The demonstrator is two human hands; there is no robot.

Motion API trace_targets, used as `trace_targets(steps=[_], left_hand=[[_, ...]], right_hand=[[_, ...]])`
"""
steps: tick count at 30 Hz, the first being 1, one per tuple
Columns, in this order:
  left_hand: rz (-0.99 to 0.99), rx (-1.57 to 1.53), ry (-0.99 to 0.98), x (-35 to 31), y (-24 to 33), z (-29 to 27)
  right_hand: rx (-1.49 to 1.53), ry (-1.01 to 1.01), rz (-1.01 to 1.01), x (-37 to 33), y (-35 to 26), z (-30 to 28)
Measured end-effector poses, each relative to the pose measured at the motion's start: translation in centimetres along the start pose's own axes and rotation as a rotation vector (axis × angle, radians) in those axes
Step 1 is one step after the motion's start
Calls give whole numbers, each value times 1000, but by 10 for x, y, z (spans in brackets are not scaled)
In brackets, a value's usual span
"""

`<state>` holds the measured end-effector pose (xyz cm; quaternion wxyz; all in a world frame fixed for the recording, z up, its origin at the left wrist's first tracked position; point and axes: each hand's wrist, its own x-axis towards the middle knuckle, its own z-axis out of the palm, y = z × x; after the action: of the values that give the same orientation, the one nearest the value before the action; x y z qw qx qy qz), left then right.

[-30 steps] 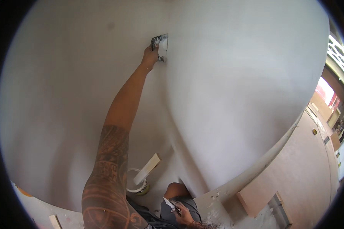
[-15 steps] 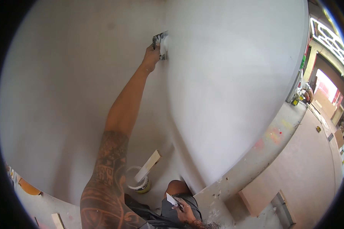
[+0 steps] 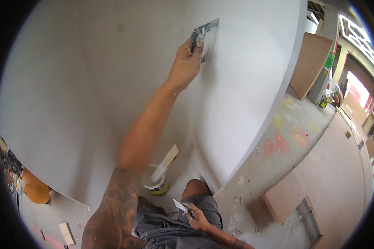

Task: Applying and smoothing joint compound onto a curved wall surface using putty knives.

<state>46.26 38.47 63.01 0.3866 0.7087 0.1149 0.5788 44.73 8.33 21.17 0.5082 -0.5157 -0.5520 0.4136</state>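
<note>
My left arm reaches up toward the inside corner of two pale panels, and my left hand (image 3: 186,65) grips a wide putty knife (image 3: 210,36). Smears of white filler mark its blade, which is beside the right panel (image 3: 253,74); whether it touches cannot be told. Down by my thigh, my right hand (image 3: 198,218) is closed on a second scraper (image 3: 179,205) with a pale blade and dark handle part. Below the corner stands a white bucket (image 3: 157,189) with a wooden strip (image 3: 165,162) leaning out of it.
A large brown board (image 3: 320,170) with a cut-out lies to the right. Behind it, a wooden panel (image 3: 311,62) stands upright. An orange rounded object (image 3: 35,186) and a small wood offcut (image 3: 67,233) are at lower left. Paint stains mark the concrete floor (image 3: 245,178).
My left hand has moved right and away from the corner with the putty knife, its blade now showing more fully. The view has shifted, showing more floor. My right hand still holds the scraper.
</note>
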Motion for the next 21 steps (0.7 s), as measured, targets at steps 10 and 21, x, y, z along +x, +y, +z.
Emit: trace_targets(steps=[10, 21], left_hand=[[587, 276, -8, -121, 70, 58], [469, 91, -370, -213, 34, 23]], right_hand=[[11, -24, -37, -5, -11, 22], [362, 331, 221, 4, -11, 20]])
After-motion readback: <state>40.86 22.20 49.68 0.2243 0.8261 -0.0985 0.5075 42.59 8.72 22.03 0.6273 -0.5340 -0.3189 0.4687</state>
